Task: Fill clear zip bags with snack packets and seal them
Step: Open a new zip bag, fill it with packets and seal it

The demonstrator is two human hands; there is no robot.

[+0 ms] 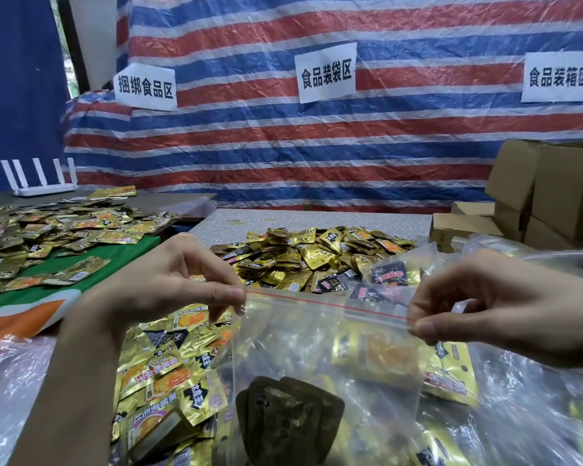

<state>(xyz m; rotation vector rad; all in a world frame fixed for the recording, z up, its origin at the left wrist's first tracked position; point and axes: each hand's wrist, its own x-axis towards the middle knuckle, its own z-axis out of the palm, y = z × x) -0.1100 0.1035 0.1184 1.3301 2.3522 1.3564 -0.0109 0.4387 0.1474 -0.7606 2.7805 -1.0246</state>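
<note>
With the left hand (pixel 169 290) and right hand (pixel 478 314) each pinching one end of the zip bag (pixel 317 348) seal, uneven pressure may leave the closure partly open.

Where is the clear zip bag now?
In the head view, the clear zip bag is low in the centre, its top corners pinched by the left hand and the right hand.

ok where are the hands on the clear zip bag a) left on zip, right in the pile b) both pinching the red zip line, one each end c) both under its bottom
b: left hand and right hand each pinch one end of the red zip line on the clear zip bag
</note>
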